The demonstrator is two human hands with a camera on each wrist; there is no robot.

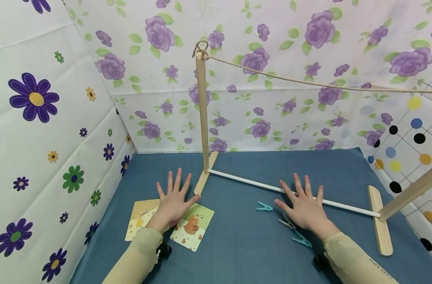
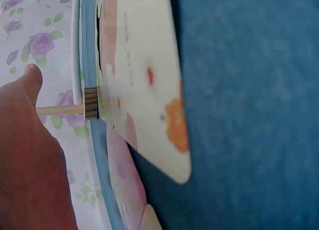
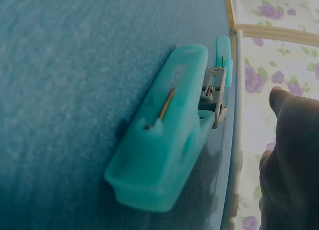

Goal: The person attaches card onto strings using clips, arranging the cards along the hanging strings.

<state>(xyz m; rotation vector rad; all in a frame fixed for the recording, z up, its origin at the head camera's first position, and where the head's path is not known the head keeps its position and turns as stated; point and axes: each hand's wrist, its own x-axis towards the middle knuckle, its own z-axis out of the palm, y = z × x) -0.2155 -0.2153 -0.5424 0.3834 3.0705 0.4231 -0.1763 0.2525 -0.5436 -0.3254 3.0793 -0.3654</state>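
Note:
My left hand [image 1: 173,207] is spread, fingers straight, over several printed cards [image 1: 192,230]; it hides part of them. Cannot tell if it touches them. One card [image 2: 144,65] fills the middle of the left wrist view, beside the hand [image 2: 30,155]. With fingers spread, my right hand [image 1: 304,209] holds nothing and hovers or rests near the white rod [image 1: 251,182]. Close to it lie a teal clothespin [image 1: 264,206], a grey clothespin [image 1: 287,222] and another teal clothespin [image 1: 302,239]. The right wrist view shows this nearer teal clothespin [image 3: 159,135] large, left of the hand [image 3: 294,160].
A wooden post [image 1: 202,114] on a flat foot [image 1: 206,175] stands behind the left hand. Twine [image 1: 272,76] runs from its top towards the right, above a second, slanting post [image 1: 412,191]. Blue cloth [image 1: 237,244] covers the table; patterned cloth walls [image 1: 187,134] enclose it.

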